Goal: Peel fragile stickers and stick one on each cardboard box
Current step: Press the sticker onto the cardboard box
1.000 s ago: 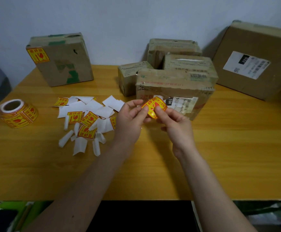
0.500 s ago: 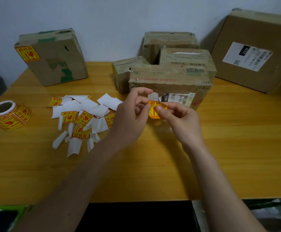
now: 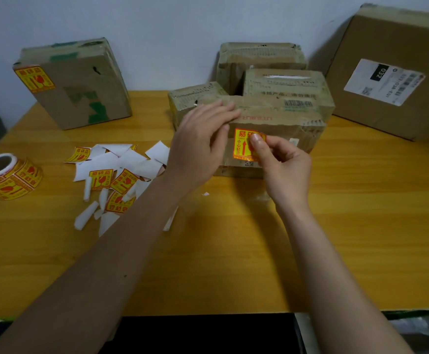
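A yellow-and-red fragile sticker (image 3: 242, 145) lies against the front face of the nearest cardboard box (image 3: 290, 129). My right hand (image 3: 285, 164) pinches the sticker's right edge, with the thumb laid over it. My left hand (image 3: 198, 141) rests with straight fingers on the box's upper left corner. A box at the back left (image 3: 80, 98) carries a fragile sticker (image 3: 34, 79) on its corner. A small box (image 3: 193, 98), a middle box (image 3: 285, 83) and a rear box (image 3: 259, 57) stand behind the nearest one.
A roll of fragile stickers (image 3: 9, 177) sits at the left edge of the wooden table (image 3: 234, 251). Loose stickers and white backing papers (image 3: 121, 169) are scattered left of my left arm. A large box with a white label (image 3: 392, 72) leans against the wall at the right.
The sticker has gone from being held in the air by both hands to lying on the box's front face. My left hand has let go of it and moved onto the box.
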